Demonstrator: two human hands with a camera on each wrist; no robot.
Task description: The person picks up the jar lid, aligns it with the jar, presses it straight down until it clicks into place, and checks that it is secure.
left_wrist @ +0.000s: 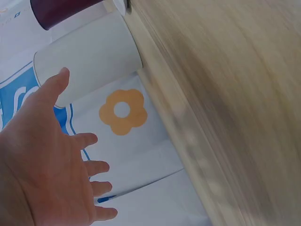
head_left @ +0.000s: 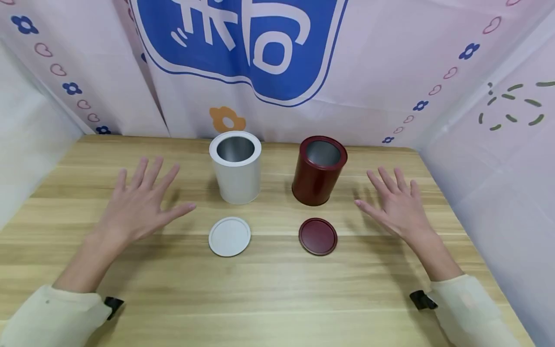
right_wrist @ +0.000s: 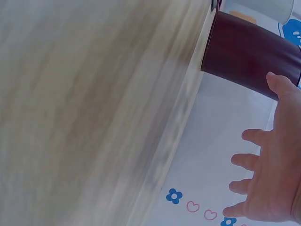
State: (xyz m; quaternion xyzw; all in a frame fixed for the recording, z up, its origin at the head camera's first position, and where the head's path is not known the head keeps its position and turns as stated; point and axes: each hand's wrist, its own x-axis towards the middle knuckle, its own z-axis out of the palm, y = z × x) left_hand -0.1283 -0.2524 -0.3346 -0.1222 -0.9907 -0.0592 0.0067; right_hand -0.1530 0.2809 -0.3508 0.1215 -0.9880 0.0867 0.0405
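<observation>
Fingers spread, my left hand (head_left: 138, 205) hovers over the table, left of a white canister (head_left: 239, 180) with an open top. My right hand (head_left: 399, 205) is likewise spread, to the right of a dark red canister (head_left: 314, 183), also uncovered and grey inside. Neither hand touches anything. A round white lid (head_left: 230, 236) lies flat in front of the white canister, and a dark red lid (head_left: 318, 236) lies in front of the red one. The left wrist view shows the white canister (left_wrist: 89, 56) beyond my thumb; the right wrist view shows the red canister (right_wrist: 249, 52).
The wood-grain table (head_left: 269, 299) ends at the back against a printed cloth (head_left: 368, 58) with a blue emblem, flowers and hearts. White cloth walls (head_left: 498, 159) stand at both sides. A black strap end (head_left: 422, 300) shows at each sleeve.
</observation>
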